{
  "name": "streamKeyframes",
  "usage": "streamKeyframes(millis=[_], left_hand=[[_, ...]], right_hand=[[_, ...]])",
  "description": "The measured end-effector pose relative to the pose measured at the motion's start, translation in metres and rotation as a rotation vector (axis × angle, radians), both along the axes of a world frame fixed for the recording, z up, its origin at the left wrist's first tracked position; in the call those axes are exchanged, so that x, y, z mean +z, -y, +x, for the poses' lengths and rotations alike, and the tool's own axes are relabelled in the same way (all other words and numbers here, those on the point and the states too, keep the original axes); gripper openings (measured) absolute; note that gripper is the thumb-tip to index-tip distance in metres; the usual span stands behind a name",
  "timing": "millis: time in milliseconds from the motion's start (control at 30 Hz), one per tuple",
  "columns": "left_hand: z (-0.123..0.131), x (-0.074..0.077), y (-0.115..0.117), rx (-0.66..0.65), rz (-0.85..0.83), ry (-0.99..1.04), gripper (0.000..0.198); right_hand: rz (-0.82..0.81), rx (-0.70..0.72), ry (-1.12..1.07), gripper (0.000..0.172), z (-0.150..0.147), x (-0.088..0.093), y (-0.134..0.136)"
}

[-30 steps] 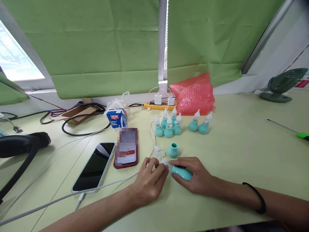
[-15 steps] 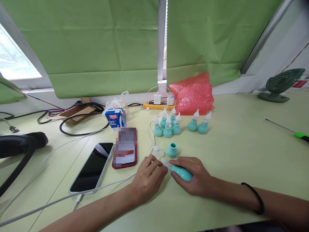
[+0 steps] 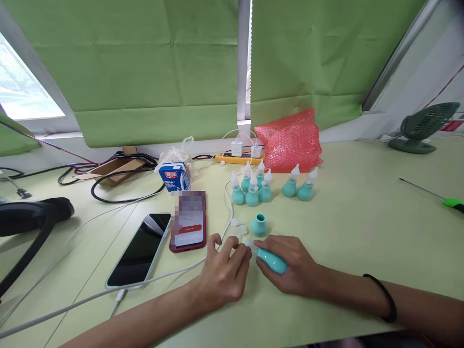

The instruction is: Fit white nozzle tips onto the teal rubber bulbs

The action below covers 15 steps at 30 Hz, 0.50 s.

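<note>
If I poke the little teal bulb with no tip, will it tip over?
Probably not easily: the teal bulb stands on its wide bottom, neck up. It looks like soft rubber, so it would likely squish. Once knocked over, its round body might roll.

- Lower centre of the frame: left hand and right hand meet on the surface, the right gripping a bulb, the left pinching its nozzle.
- Just behind: a loose bulb, then the bulb cluster.
- Left: two phones side by side.
- Behind the cluster: a bag.
</note>
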<state>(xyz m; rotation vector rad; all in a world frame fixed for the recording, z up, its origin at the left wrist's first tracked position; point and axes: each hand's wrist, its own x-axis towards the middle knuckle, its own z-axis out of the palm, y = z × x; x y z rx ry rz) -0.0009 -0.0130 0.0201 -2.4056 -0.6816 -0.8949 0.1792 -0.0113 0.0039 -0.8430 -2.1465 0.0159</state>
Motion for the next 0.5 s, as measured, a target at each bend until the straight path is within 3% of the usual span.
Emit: streamKeyframes(millis=[200, 500], left_hand=[[0.0, 0.001, 0.004, -0.045, 0.197, -0.119, 0.021], [-0.008, -0.002, -0.009, -0.065, 0.189, -0.079, 0.003]], right_hand=[[-0.006, 0.024, 0.017, 0.025, 0.0, 0.0, 0.002], [-0.011, -0.011, -0.04, 0.024, 0.001, 0.002, 0.002]])
